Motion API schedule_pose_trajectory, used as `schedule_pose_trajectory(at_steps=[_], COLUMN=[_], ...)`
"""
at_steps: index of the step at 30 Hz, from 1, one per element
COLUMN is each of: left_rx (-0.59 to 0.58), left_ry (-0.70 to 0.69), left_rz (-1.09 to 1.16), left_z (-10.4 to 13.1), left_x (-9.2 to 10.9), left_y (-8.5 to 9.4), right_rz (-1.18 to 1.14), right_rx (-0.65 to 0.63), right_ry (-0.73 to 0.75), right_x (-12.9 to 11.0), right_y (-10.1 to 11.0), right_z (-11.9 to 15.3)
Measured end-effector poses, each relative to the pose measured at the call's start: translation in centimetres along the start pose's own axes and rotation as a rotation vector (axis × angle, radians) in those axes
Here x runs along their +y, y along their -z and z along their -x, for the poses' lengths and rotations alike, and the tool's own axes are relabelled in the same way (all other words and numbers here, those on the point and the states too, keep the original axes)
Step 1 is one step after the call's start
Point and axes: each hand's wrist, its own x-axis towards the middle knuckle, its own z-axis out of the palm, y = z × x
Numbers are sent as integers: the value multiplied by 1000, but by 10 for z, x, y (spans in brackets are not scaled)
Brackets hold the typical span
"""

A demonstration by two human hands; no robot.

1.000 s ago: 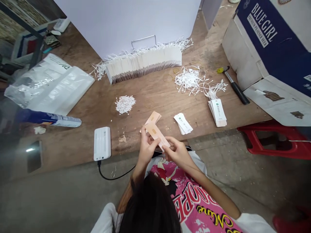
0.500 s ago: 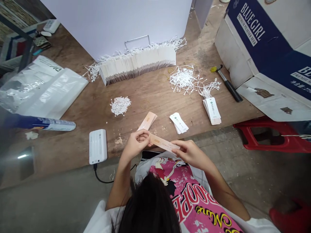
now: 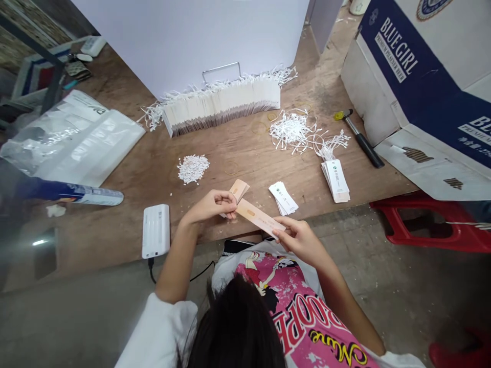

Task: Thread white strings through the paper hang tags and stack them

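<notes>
A long peach hang tag (image 3: 261, 220) lies slanted between my hands, just in front of the table edge. My right hand (image 3: 298, 236) pinches its right end between thumb and fingers. At its other end, my left hand (image 3: 219, 204) has its fingertips pressed together right by the tag's corner. Whether they grip the tag or some tiny piece, I cannot tell. Behind the left fingers a small stack of peach tags (image 3: 240, 188) is partly hidden. White tags (image 3: 283, 198) lie fanned to the right, and farther right sits a stack of strung tags (image 3: 336, 181).
White paper chips (image 3: 193, 169) are heaped beyond my left hand. White strings (image 3: 292, 131) lie tangled near a hammer (image 3: 362, 139). A long row of tags (image 3: 222, 106) stands at the back. A power bank (image 3: 156, 231), a spray can (image 3: 84, 193) and a beer carton (image 3: 402, 102) flank the work area.
My left hand has shifted slightly left and up, and its fingertips now sit at the tag's corner, leaving more of that end visible. My right hand keeps its hold.
</notes>
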Motion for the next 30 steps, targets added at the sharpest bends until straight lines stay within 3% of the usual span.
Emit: schedule_pose_trajectory(at_steps=[5,12,17,22,26,28,30], left_rx=[78,79,83,-96,-125,-58,181], left_ry=[-115,-113,-45,-17,-83,-89,-130], left_rz=[0,15,-2,-233,-578,-636,-645], left_z=[0,2,0,13,24,24,19], left_x=[14,11,7,17,26,28,28], left_y=[16,-14,-10,-2,-2,6,23], right_rz=[-92,-99,-60,35,89,99,96], right_rx=[75,46,34,-119,-169,-154,-125], right_ry=[-6,-14,-12,11,-1,-8,-6], right_x=[4,2,2,2,4,5,6], right_y=[-3,-11,-8,-4,-1,1,5], right_z=[-7,-10,-7,-3,-1,0,1])
